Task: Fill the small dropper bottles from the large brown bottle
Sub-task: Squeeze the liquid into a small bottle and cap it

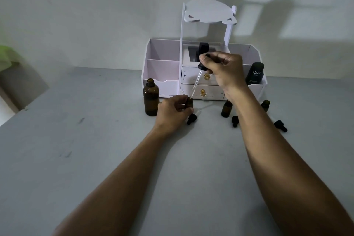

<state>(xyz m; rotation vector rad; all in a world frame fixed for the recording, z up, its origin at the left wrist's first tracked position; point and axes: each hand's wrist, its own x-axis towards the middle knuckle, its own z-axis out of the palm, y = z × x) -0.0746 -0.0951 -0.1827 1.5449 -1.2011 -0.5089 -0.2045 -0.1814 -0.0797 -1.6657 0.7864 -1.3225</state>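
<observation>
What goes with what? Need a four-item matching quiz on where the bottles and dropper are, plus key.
Things:
1. large brown bottle
2. glass dropper
3. black bottle
4. small bottle under the dropper tip

Places:
A. in the right end of the white organizer
B. gripped by the left hand
C. pinched in the right hand
D. standing free and uncapped, left of both hands

Pairs: 1-D, 2-C, 3-A, 4-B

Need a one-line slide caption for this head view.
Right hand holds a glass dropper at the mouth of a small brown bottle gripped by the left hand.
</observation>
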